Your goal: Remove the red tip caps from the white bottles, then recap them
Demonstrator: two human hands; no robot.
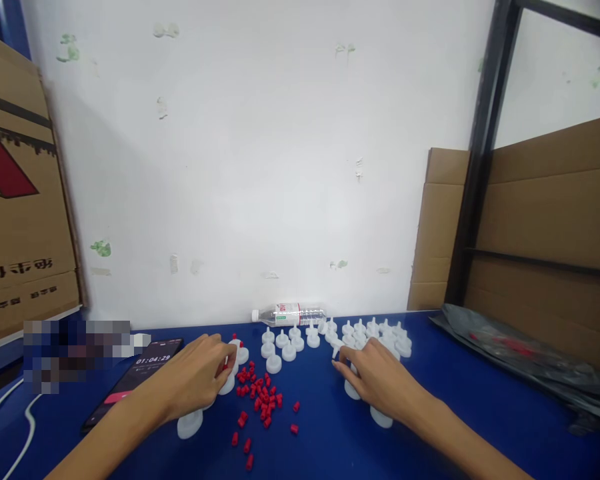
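Note:
My left hand [203, 373] is closed in a pinch at a small red cap [225, 367], over a white spout lid [226, 385] on the blue table. Its fingers partly hide both pieces. More white lids stand beside and under this hand, among them one white lid [190, 425] near the wrist. My right hand [375, 373] has thumb and fingers curled together at a tilted white spout lid [337, 347], whose lower part is hidden. Loose small red caps [265, 400] lie scattered between the two hands.
Several white spout lids [289, 351] stand in groups toward the back. Behind them a clear plastic bottle [287, 315] lies against the wall. A phone [135, 373] with a running timer is at left. Cardboard [25, 200] flanks the table, and a grey plastic bag [520, 360] lies right.

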